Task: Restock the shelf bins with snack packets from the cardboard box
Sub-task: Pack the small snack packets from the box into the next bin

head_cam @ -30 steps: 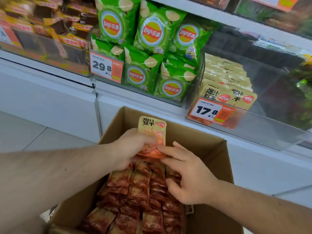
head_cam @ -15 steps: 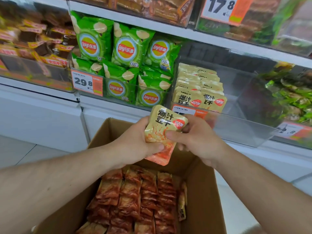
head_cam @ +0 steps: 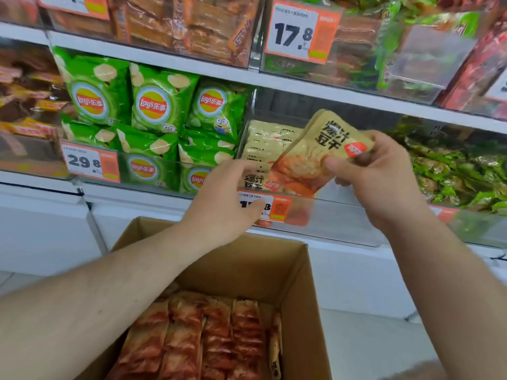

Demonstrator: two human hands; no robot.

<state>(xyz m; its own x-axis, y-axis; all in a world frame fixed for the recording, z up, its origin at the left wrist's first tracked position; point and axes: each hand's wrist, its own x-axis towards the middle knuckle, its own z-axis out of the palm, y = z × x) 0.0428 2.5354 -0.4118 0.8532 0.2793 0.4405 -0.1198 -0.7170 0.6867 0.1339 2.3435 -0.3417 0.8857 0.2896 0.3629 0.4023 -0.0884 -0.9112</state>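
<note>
1. Cardboard box [head_cam: 299, 292] at 6 o'clock, packets left inside.
2. Left hand [head_cam: 225, 204] loose, holding nothing, at bin [head_cam: 343, 215] front.
3. Right hand [head_cam: 381, 171] pinches snack packet [head_cam: 315, 154], 1 o'clock.
4. We'd slot it upright behind the row, label forward.

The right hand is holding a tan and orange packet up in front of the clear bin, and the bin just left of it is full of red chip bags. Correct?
Not quite. The chip bags in the bin left of the clear bin are green, not red, as the head view shows. The rest stands: the right hand holds the tan and orange packet in front of that bin.
</note>
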